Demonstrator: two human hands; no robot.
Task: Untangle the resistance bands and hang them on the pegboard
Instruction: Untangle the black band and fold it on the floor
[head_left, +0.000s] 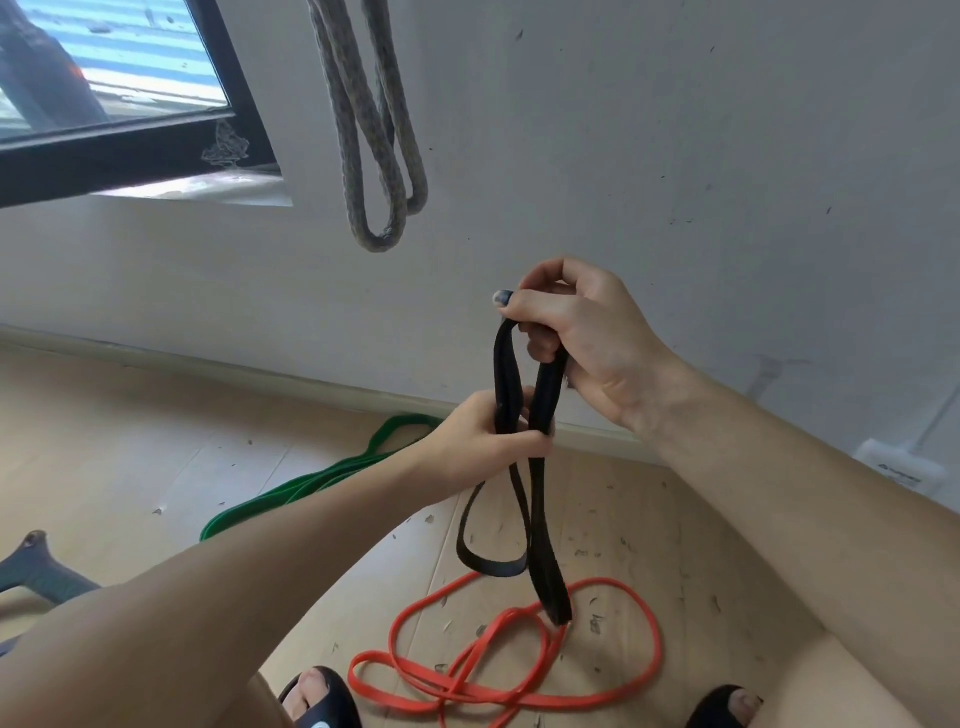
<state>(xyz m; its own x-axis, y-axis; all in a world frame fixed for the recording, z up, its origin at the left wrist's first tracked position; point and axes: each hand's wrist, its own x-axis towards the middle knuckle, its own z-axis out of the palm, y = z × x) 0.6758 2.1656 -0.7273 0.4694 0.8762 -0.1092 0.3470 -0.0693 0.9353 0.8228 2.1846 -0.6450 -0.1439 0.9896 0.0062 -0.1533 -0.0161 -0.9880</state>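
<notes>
While gripped by both hands, black band is held near-vertical: right hand pinching top loop, left hand clasping strands below; tails hang floorward.

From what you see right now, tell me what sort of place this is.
Probably a home workout corner, indoors. Exercise bands lie on the wood floor, one green and one red, a grey band hangs on the white wall, and there is a window.
</notes>
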